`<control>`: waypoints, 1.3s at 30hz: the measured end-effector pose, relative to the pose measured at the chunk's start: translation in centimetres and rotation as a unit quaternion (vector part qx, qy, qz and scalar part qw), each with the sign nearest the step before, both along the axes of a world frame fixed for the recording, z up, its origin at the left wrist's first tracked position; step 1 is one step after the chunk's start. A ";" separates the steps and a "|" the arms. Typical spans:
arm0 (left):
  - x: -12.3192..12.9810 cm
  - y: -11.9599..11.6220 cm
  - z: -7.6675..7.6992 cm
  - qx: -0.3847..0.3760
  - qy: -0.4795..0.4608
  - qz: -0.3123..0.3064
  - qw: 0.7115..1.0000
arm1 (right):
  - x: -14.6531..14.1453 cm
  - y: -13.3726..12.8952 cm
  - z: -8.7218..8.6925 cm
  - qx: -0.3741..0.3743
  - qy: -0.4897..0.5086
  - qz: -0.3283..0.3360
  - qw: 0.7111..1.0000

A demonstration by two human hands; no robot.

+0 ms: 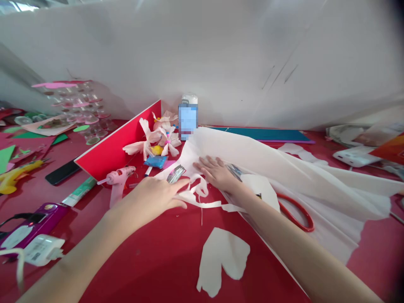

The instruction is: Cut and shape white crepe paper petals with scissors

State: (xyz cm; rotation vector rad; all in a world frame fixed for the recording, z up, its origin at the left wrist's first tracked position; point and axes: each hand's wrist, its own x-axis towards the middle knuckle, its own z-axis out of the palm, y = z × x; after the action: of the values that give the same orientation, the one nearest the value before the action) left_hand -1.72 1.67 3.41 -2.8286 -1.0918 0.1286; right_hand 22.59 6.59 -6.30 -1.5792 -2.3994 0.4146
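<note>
My left hand (160, 193) is spread over the red table beside a bundle of thin silver wires (176, 173) and white paper scraps (202, 204). Its thumb and a finger are apart, with nothing between them. Palm down, my right hand (216, 172) rests with fingers spread at the edge of a large white sheet (252, 153). Under my right forearm lies a cut white piece (260, 187), with a red scissor handle (298, 214) to its right. Another cut white piece (224, 256) lies nearer to me.
Left of centre are a pink glue gun (118, 179), paper flowers (148, 141) and an upright red board (126, 134). Further left are a black phone (63, 171), a purple power strip (38, 225) and stacked clear cups (82, 105). A propped phone (188, 120) stands at the back.
</note>
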 end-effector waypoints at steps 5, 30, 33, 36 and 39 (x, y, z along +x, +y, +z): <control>0.7 -0.1 0.2 -0.119 -0.102 0.025 0.987 | 2.0 -2.6 2.8 0.028 0.103 -0.015 0.994; 4.3 0.8 0.6 -0.230 -0.402 0.080 0.883 | 2.2 -8.5 12.1 0.061 0.310 -0.033 0.948; 3.0 1.3 1.1 -0.075 -0.268 0.095 0.956 | 2.2 -6.0 9.0 0.111 0.184 0.003 0.977; 2.9 1.2 0.4 -0.031 -0.123 0.121 0.985 | 1.6 -4.2 5.3 0.047 0.122 0.033 0.991; 3.4 0.7 -1.2 -0.031 -0.053 0.124 0.990 | 1.2 -3.4 2.1 0.012 0.114 0.019 0.993</control>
State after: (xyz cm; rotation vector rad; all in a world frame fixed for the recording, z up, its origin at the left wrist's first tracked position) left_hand 1.69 2.41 2.21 -2.7683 -1.4851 0.0332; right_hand 23.81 3.15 -4.16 -1.3949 -2.2562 0.5396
